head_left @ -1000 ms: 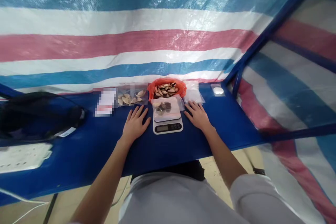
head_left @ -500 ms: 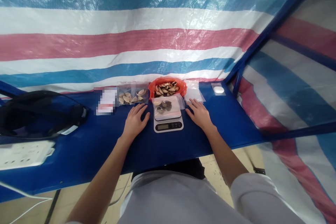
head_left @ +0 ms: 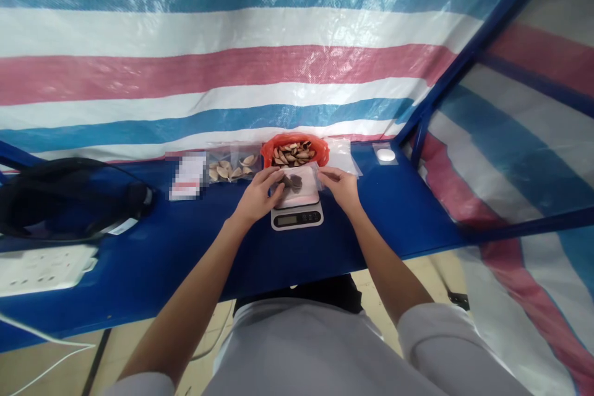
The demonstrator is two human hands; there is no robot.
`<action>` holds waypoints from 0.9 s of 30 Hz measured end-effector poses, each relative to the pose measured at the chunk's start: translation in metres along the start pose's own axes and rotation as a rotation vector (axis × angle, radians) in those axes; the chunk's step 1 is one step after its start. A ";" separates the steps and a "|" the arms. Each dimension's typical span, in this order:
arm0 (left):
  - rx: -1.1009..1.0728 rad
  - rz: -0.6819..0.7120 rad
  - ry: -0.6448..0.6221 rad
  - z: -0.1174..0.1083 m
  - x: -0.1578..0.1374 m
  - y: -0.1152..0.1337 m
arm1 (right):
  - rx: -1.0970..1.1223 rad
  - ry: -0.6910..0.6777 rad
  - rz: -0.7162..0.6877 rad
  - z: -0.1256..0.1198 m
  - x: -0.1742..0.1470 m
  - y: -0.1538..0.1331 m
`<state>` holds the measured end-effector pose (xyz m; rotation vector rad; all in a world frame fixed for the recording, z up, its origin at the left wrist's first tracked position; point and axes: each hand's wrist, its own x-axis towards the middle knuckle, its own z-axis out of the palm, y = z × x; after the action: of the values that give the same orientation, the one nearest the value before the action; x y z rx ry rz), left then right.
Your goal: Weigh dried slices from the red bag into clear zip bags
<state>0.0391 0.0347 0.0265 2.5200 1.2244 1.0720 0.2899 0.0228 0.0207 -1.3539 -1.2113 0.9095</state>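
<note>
At the far left of the frame lies a black strapped object (head_left: 74, 198), with a white power strip (head_left: 46, 269) below it. Left of centre, a blurred-out white item (head_left: 188, 176) lies beside a clear bag of pale shells (head_left: 225, 170). The left hand (head_left: 257, 195) reaches over the left edge of a clear bag with dark shells (head_left: 304, 192), thumb and fingers apart; whether it grips cannot be told. That bag lies on the white scale (head_left: 297, 221) at centre, before an orange bag (head_left: 268, 154) of shells. The right hand (head_left: 341, 185) pinches its right edge.
</note>
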 end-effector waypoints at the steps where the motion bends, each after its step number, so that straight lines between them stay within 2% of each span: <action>1: -0.001 0.000 -0.010 0.001 0.000 0.000 | 0.015 -0.002 0.010 0.000 0.000 0.001; 11: -0.017 -0.036 -0.074 -0.002 0.001 0.008 | 0.185 -0.033 0.089 0.000 -0.004 0.001; 14: -0.022 -0.069 -0.065 -0.003 0.000 0.011 | 0.183 -0.059 0.072 -0.001 -0.005 -0.001; 20: -0.103 -0.133 -0.023 -0.005 0.016 0.020 | 0.079 -0.152 -0.077 -0.008 0.004 -0.020; 23: -0.233 -0.146 -0.041 -0.008 0.037 0.026 | 0.017 -0.226 -0.176 -0.009 0.012 -0.037; 27: -0.481 -0.248 -0.108 -0.017 0.067 0.033 | -0.066 -0.343 -0.310 -0.010 0.024 -0.061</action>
<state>0.0764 0.0590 0.0883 1.9821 1.0607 1.0092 0.2937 0.0396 0.0842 -1.0448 -1.6739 0.9050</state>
